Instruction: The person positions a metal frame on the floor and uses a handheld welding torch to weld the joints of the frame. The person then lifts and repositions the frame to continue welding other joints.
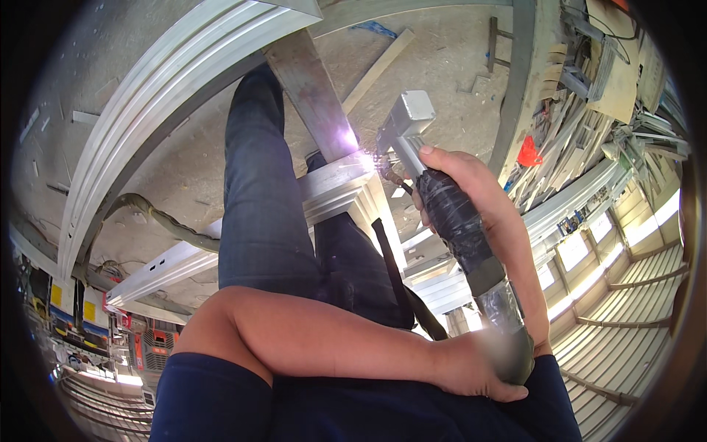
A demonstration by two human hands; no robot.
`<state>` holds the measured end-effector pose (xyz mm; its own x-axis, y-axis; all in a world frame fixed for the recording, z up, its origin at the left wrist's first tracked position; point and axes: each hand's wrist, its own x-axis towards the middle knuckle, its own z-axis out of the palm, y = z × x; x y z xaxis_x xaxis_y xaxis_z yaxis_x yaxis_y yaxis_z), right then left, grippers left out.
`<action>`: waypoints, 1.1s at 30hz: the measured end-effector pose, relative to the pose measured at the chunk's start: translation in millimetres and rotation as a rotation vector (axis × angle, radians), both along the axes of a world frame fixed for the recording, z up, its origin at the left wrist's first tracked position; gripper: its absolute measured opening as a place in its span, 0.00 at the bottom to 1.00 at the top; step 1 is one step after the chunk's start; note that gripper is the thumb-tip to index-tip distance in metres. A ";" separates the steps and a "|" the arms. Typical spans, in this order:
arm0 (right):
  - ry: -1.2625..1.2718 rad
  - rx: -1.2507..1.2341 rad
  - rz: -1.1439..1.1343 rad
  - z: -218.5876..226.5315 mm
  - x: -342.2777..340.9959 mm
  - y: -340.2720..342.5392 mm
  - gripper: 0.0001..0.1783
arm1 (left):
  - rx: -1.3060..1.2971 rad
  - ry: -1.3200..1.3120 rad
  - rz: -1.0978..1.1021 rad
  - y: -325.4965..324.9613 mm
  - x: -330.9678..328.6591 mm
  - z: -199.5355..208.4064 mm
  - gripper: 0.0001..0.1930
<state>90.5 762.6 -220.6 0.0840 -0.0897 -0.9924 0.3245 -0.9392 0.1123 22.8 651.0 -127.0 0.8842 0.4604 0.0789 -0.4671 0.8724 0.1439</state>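
My right hand (469, 177) is wrapped round the handle of a handheld welding torch (449, 210), bound in black tape with a silver box-shaped head. Across my body reaches my left arm, and my left hand (468, 368) is closed on the taped rear end of the torch, where the picture is partly blurred. The torch's nozzle points left at a bright white-violet glow with sparks, at the end of a ribbed metal profile (331, 184). There it meets a flat metal bar (309, 92) running away from me. My legs (261, 184) straddle the profile.
A long ribbed silver frame piece (147, 96) curves along the left. A dark hose (166, 221) lies near my left leg. Metal offcuts (545, 158) and a red bag (529, 152) are piled at right. A loose strip (379, 70) lies on the concrete floor (434, 51).
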 end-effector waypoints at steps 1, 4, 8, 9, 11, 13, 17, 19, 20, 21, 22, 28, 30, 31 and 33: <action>-0.001 0.000 -0.004 1.1 0.3 -0.6 0.26 | -0.001 -0.003 -0.004 -0.7 0.4 0.8 0.25; -0.013 0.004 0.001 4.8 -0.1 -1.1 0.26 | 0.001 -0.006 -0.010 -2.4 0.9 3.3 0.26; 0.001 0.014 -0.003 9.7 1.0 -1.9 0.26 | -0.032 0.030 0.059 -7.2 4.0 9.9 0.20; 0.002 0.018 -0.004 10.3 1.7 -2.6 0.26 | -0.054 0.044 0.092 -9.5 5.5 11.7 0.17; -0.001 0.025 -0.011 11.7 3.9 -3.9 0.26 | -0.072 0.031 0.089 -9.1 5.1 12.9 0.18; -0.007 0.010 -0.007 11.8 5.5 -4.4 0.26 | -0.077 0.019 0.087 -9.1 5.1 13.9 0.18; 0.042 -0.006 -0.028 12.6 13.7 -3.8 0.24 | -0.059 0.017 0.084 -6.2 1.9 14.0 0.18; 0.000 0.027 -0.118 11.5 19.3 -4.4 0.24 | -0.047 0.045 0.092 -5.3 2.5 13.5 0.17; -0.022 0.042 -0.166 10.2 22.0 -5.9 0.23 | -0.042 0.068 0.100 -5.8 5.1 13.6 0.17; -0.017 0.059 -0.177 5.6 24.4 -8.2 0.25 | -0.037 0.091 0.108 -6.6 6.9 13.4 0.16; -0.014 0.075 -0.188 -2.2 27.3 -10.3 0.27 | -0.059 0.085 0.102 -4.9 7.1 10.7 0.16; 0.001 0.064 -0.229 -29.4 30.7 -6.9 0.30 | -0.130 0.087 0.053 8.3 6.4 -10.6 0.15; 0.021 0.049 -0.256 -37.2 32.8 -7.7 0.30 | -0.079 0.156 0.085 7.4 8.7 -14.2 0.14; 0.044 0.041 -0.264 -39.3 35.0 -7.6 0.29 | -0.071 0.158 0.086 8.2 8.8 -15.9 0.13; 0.092 0.025 -0.278 -43.1 39.8 -7.3 0.27 | -0.054 0.162 0.086 9.8 9.6 -19.8 0.12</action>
<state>130.3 755.3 -263.7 -0.0304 -0.0718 -0.9970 0.0619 -0.9956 0.0698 32.4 660.8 -146.8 0.8404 0.5347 -0.0886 -0.5150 0.8387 0.1771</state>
